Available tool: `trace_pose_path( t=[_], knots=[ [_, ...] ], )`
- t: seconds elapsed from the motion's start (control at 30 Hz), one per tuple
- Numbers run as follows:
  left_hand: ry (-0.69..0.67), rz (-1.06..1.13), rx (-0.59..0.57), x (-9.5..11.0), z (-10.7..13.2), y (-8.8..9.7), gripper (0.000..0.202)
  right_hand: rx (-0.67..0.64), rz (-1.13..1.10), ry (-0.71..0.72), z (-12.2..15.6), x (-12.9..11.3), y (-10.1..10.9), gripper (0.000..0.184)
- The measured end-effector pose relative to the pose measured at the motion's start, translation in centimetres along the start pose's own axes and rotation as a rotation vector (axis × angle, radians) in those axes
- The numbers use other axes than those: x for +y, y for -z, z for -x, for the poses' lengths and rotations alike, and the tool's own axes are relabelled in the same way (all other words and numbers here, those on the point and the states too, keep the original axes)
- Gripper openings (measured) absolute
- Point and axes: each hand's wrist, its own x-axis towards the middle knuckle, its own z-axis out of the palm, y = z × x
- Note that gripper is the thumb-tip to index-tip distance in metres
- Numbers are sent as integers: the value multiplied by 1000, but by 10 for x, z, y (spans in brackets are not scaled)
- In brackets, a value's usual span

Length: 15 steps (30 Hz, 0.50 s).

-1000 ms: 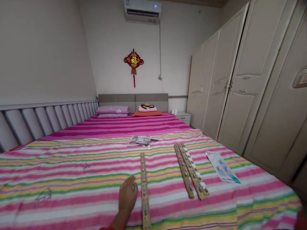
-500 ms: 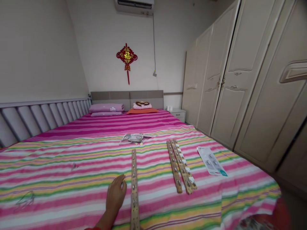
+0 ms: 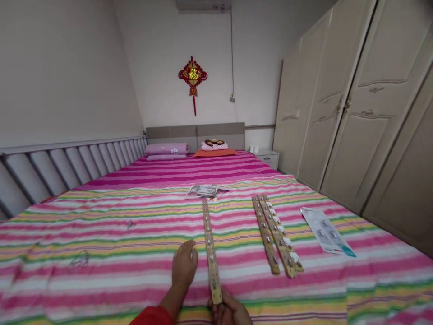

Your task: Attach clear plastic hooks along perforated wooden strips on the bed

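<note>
Head camera view: the right hand is grasping the near end of a wooden strip, its fingers showing on both sides of that end. The strip is stretching away from this hand, and small metal pieces are running along its top. Whether the near end is lifting off the striped sheet or resting on it, I cannot tell. The left hand, coming out of a red sleeve, is lying released and loosely curled just left of the strip, apart from it.

Right of both hands and farther forward, a second strip and a third strip are lying close together; the third is carrying a row of white pieces along its right edge. Beyond these, farther right of the hands, a blister pack is lying on the sheet with its small contents showing. Ahead of the hands, past the far end of the grasped strip, some clear packaging is sitting in a heap. Well to the left of the left hand, a thin tangled loop is lying on the sheet.
</note>
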Motion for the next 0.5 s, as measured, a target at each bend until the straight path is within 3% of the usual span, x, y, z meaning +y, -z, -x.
trace_pose_path(
  t=[0.23,0.5],
  knots=[
    [-4,17,-13,1,5,3,36,31,-34,-37,3,-2,-6,17],
    [-19,-11,-88,5,15,12,41,31,185,-24,22,-3,4,27]
  ],
)
